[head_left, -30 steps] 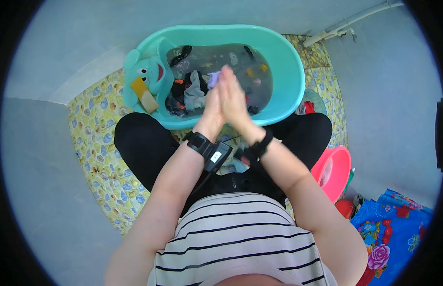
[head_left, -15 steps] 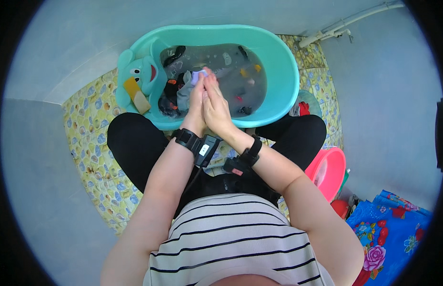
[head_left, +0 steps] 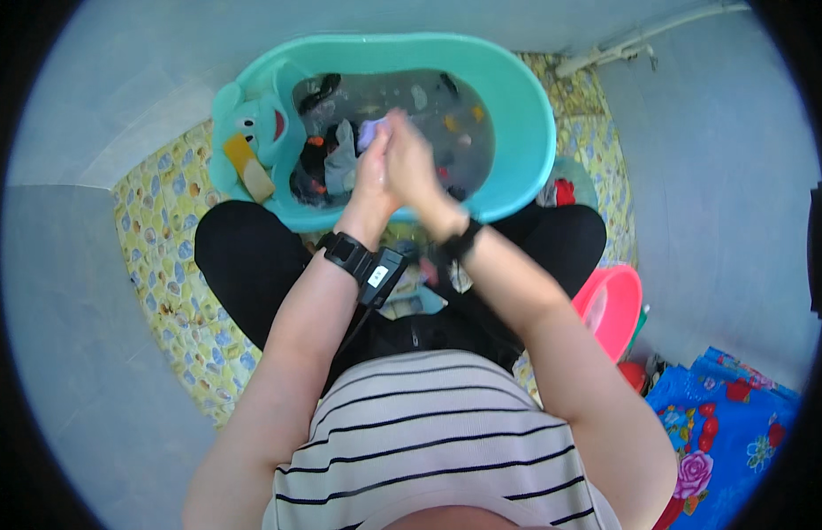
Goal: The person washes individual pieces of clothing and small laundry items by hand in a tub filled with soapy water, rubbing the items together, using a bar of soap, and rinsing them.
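Observation:
Over the turquoise tub [head_left: 521, 132] of murky water, my two hands are pressed palm to palm. A small lavender cloth [head_left: 367, 134], perhaps a sock, sticks out at the fingertips of my left hand [head_left: 372, 175]. My right hand [head_left: 411, 161] lies against the left, smeared by motion, its fingers closed over the cloth. Most of the cloth is hidden between the palms. Just left of my hands, a grey cloth [head_left: 341, 163] and a black cloth with orange patches [head_left: 314, 159] lie in the water.
A yellow and cream bar [head_left: 249, 168], maybe soap, rests on the tub's animal-face end. A pink basin [head_left: 619, 309] and a clear bowl with red cloth [head_left: 566, 191] stand to the right, near a blue floral cloth [head_left: 720, 424]. A white pipe [head_left: 623, 49] runs along the wall.
My right hand has shifted slightly against the left and is now blurred, its wrist higher. The lavender cloth stays between the hands. The tub sits a little higher in view.

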Motion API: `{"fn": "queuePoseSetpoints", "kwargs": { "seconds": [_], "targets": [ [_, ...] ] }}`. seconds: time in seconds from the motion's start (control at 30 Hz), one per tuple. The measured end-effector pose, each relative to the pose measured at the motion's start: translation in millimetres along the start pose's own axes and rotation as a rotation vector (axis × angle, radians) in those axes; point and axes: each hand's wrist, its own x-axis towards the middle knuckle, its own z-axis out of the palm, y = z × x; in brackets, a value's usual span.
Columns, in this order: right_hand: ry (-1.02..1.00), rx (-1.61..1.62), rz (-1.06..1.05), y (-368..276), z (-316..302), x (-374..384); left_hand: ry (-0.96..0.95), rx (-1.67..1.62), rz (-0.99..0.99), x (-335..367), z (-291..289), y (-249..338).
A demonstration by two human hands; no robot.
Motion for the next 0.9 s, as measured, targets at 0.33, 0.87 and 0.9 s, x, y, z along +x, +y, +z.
{"fn": "queuePoseSetpoints", "kwargs": {
  "seconds": [0.33, 0.87, 0.9],
  "targets": [
    [0.024, -0.056, -0.335, -8, 7, -15, 0.645, 0.46, 0.371, 12, 36, -2],
    [-0.107, -0.106, -0.244, 5, 6, -32, 0.643, 0.254, 0.292, 21, 41, -13],
    [-0.117, -0.094, -0.273, -4, 10, -23, 0.585, 0.409, 0.384, 15, 26, 3]
  ]
}}
